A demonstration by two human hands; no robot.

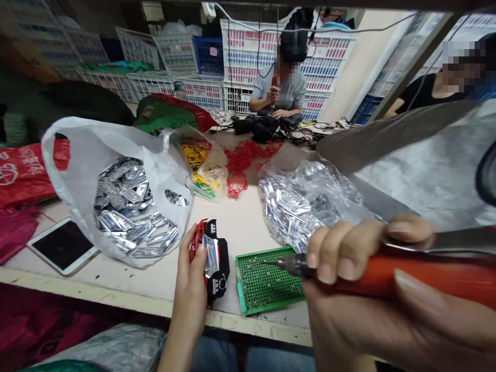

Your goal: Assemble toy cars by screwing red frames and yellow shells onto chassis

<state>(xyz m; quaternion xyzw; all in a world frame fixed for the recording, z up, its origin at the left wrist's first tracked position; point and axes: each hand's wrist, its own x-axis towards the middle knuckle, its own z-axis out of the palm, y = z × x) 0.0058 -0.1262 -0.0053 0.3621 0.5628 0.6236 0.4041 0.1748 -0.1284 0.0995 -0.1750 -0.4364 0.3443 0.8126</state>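
Observation:
My left hand (pixel 190 289) is closed around a small toy car body (pixel 212 261), black with a red cage and a silver plate on top, held just above the table's front edge. My right hand (pixel 360 289) grips a red-handled electric screwdriver (pixel 387 271). Its metal bit points left, with the tip over a green perforated screw tray (pixel 267 281) that lies on the table between my hands.
A white bag of silver parts (pixel 127 206) stands at left, a clear bag of silver parts (pixel 298 204) at right. Behind lie red cages (pixel 237 184), a bag of yellow pieces (pixel 201 157) and a tablet (pixel 64 245). Two people sit across, crates stacked behind.

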